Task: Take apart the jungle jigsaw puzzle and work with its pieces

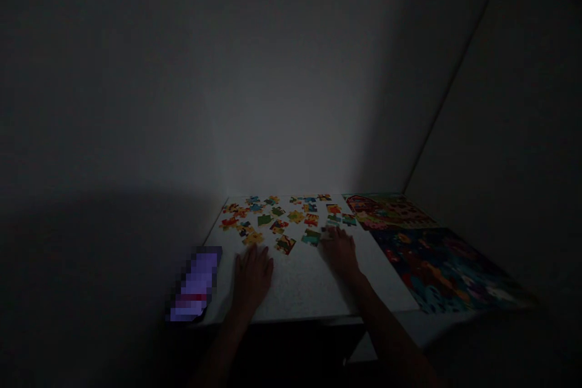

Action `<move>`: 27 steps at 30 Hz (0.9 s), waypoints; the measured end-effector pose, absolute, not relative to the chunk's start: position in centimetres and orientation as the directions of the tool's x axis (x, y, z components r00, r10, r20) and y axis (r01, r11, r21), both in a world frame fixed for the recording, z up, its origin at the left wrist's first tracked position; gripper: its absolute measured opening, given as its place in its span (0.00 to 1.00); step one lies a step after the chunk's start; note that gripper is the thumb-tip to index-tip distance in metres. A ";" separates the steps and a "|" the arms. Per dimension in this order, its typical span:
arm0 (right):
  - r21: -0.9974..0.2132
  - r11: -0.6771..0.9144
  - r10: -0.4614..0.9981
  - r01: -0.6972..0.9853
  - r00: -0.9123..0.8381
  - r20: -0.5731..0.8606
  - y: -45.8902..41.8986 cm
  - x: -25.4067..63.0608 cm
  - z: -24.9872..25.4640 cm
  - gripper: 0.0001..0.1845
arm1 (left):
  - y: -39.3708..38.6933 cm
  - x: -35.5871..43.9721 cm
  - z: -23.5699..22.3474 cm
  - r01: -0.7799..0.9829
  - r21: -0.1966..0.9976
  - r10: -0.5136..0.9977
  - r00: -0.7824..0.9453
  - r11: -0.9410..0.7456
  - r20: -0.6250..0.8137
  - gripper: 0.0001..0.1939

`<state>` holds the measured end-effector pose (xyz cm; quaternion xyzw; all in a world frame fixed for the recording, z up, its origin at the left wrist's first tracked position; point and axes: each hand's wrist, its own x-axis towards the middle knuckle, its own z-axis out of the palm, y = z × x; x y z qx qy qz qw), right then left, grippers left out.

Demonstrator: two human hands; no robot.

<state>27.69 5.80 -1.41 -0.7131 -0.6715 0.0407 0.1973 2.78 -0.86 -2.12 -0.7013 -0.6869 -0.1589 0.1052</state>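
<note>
Colourful jigsaw puzzle pieces lie loose across the far half of a white tabletop (313, 291). My left hand (253, 276) rests palm down with its fingers spread. Its fingertips come close to a yellow puzzle piece (253, 239). A brown and green piece (285, 245) lies to its right. My right hand (341, 253) reaches further forward, fingers stretched over the pieces at the right side. A green puzzle piece (311, 237) sits just left of its fingers. At those fingertips is a pale teal piece (332, 224), partly covered; the dim light hides the exact contact.
Two picture sheets lie on the right: a red and green farm scene (391, 211) at the back, a dark blue one (448, 267) nearer. A pixelated phone-like object (195, 285) stands at the left edge. Pale walls (282, 103) rise behind and beside the table.
</note>
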 end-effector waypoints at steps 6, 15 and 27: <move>-0.199 0.041 0.982 0.979 -0.003 0.188 0.2 27.4 -3.0 0.31 | -0.2 3.0 -2.0 1.000 0.020 0.954 0.005 -0.011 0.299 0.27; -0.251 -0.013 0.993 0.968 0.042 0.109 6.9 27.1 -0.2 0.42 | 4.2 4.0 -0.5 0.985 0.161 0.972 0.016 -0.055 0.234 0.29; -0.189 0.116 0.960 0.975 -0.062 0.272 10.9 27.7 -3.8 0.32 | 4.8 4.3 -1.7 0.961 0.234 0.967 0.094 -0.150 0.236 0.25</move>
